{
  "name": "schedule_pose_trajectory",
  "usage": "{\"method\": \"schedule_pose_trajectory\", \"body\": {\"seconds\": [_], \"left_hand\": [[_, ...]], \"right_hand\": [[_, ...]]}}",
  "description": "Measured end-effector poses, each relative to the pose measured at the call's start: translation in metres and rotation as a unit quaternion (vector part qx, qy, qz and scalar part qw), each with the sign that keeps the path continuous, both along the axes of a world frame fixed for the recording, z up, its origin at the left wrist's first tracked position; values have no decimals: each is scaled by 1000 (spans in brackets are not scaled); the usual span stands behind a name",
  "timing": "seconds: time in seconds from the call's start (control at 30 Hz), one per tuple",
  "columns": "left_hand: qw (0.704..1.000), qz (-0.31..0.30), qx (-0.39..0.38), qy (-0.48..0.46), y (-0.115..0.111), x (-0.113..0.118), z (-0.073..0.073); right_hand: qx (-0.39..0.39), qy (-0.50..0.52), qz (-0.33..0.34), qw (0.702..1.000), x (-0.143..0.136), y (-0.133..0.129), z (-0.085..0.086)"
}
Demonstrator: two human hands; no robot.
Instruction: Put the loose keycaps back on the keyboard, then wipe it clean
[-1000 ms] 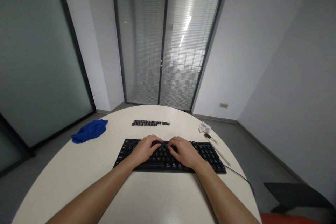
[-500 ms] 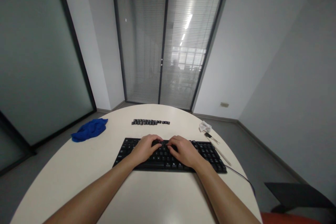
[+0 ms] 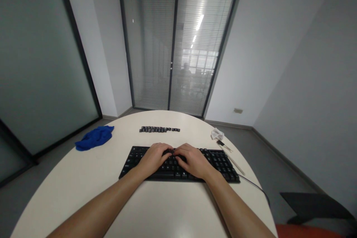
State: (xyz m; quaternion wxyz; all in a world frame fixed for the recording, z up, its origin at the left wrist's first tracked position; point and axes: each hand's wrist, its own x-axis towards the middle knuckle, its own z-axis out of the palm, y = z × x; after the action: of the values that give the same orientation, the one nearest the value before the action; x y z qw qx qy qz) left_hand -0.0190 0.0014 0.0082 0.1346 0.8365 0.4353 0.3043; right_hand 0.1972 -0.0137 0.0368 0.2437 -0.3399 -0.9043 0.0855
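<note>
The rectangular black plastic keyboard (image 3: 167,175) lies at 12 o'clock under the left hand (image 3: 154,159) and right hand (image 3: 193,160), fingers curled narrow; I cannot tell whether they pinch anything. From it, blocky keycaps (image 3: 157,129) sit at 11 o'clock, rumpled blue cloth (image 3: 95,138) at 10.

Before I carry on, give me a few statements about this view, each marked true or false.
1. The left hand and right hand are both at the keyboard. True.
2. The blue cloth lies right of the keyboard. False: the blue cloth lies to its left.
3. Loose black keycaps lie beyond the keyboard's far edge. True.
4. The cable runs off to the left. False: the cable runs off to the right.
</note>
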Motion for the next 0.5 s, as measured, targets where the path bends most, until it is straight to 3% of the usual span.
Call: {"method": "schedule_pose_trajectory", "body": {"seconds": [0.5], "left_hand": [[989,-15,-76,-126,3,0,-4]], "right_hand": [[32,-11,27,999,2,4,-5]]}}
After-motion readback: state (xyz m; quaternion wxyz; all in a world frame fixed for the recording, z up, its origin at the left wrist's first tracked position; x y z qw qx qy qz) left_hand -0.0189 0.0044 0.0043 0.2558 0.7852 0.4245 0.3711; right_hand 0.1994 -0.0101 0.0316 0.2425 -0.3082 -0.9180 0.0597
